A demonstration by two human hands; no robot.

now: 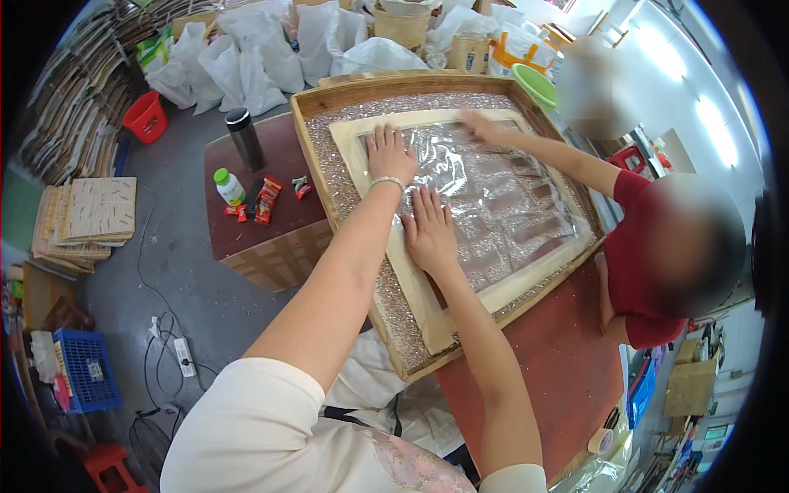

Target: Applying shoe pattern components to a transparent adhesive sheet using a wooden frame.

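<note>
A shallow wooden tray (314, 135) holds a layer of glittering small grains (329, 156). On top lies a clear plastic sheet (485, 185) edged with wide cream strips (349, 152); brownish rectangular patches show through it. My left hand (391, 158), with a beaded bracelet at the wrist, lies flat near the sheet's upper left, fingers stretched out. Lower down, my right hand (431, 232) rests flat by the left strip and the plastic, fingers slightly apart. Neither hand grips anything. A co-worker's hand (481, 127), blurred, reaches over the sheet's far edge.
Left of the tray, a dark red box top (226, 160) bears a black flask (245, 140), a green-capped bottle (229, 188) and red packets (268, 199). White sacks (251, 62) line the back. Cables and a power strip (184, 357) lie on the floor. A person in red (649, 222) is at right.
</note>
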